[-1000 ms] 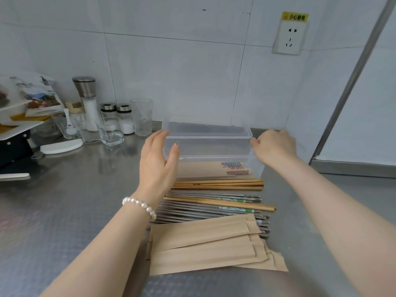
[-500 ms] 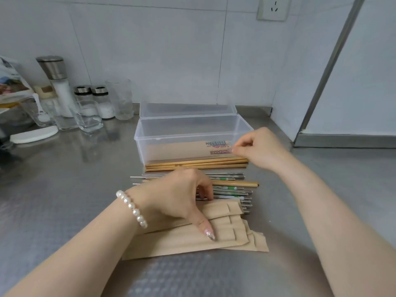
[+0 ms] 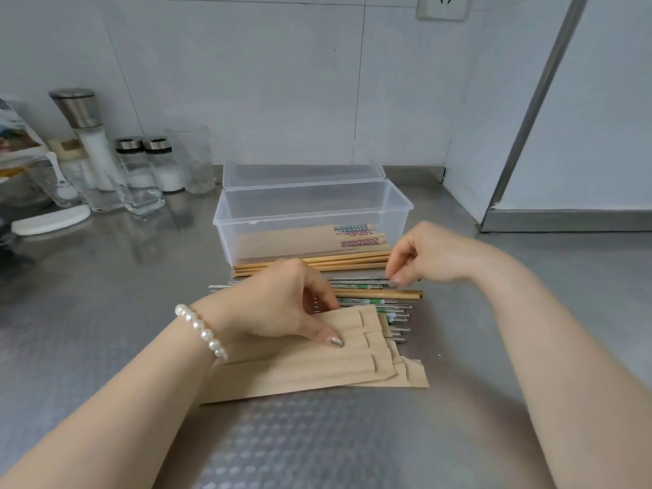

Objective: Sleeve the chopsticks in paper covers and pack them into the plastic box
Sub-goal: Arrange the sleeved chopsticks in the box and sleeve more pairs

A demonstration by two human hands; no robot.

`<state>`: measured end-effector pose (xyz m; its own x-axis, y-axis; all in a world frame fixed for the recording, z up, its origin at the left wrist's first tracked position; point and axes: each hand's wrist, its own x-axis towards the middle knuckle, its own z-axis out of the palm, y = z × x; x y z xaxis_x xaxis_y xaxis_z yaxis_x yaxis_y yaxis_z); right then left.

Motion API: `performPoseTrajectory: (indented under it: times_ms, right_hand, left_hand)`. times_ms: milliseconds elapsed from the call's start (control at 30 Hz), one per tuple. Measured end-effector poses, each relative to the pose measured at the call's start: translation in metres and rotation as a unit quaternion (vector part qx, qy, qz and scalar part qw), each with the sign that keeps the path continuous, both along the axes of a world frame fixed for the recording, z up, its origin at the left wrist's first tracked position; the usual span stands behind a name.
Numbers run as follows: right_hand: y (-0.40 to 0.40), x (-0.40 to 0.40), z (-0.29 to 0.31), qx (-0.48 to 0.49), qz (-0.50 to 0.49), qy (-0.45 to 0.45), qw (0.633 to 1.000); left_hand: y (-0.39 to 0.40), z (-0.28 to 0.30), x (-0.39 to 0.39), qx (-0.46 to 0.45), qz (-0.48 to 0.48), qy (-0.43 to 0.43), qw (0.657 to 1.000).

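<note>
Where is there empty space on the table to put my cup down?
Bare steel lies right of the plastic box, toward the wall corner, and in the wide stretch left of the chopsticks, in front of the jars. The near edge below the paper covers is bare too, between the arms. The middle and the back left are crowded.

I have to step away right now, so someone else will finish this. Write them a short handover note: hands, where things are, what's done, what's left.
Left hand: thumb and fingers hold the top paper cover of the stack on the counter.
Right hand: fingers pinch the end of a metal chopstick in the loose pile.
Plastic box: open, lid folded back, behind the pile.
Done: a few sleeved chopsticks lie in the box.
Left: sleeve the metal and wooden chopsticks, then pack them.
</note>
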<state>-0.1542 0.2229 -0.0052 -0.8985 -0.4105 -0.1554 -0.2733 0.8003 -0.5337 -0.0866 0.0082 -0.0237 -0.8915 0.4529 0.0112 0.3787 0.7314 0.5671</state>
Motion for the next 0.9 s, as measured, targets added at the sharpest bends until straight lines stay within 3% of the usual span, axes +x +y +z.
performPoseTrajectory:
  times_ms: [233,433,633,900]
  right_hand:
    - [0.013,0.000,0.004,0.044,0.022,-0.034,0.998]
    - [-0.003,0.011,0.006,-0.084,0.059,-0.051,0.993]
    - [-0.021,0.021,0.004,-0.155,0.108,-0.091,0.978]
    - [-0.023,0.014,-0.002,-0.235,0.048,-0.116,0.964]
  left_hand:
    - [-0.003,-0.002,-0.004,0.015,-0.002,-0.003,1.000]
    - [-0.004,-0.001,-0.005,0.066,0.037,0.003,0.997]
    - [-0.005,0.000,-0.006,0.045,0.069,0.029,0.996]
    - [0.001,-0.003,-0.005,0.070,0.074,0.162,0.982]
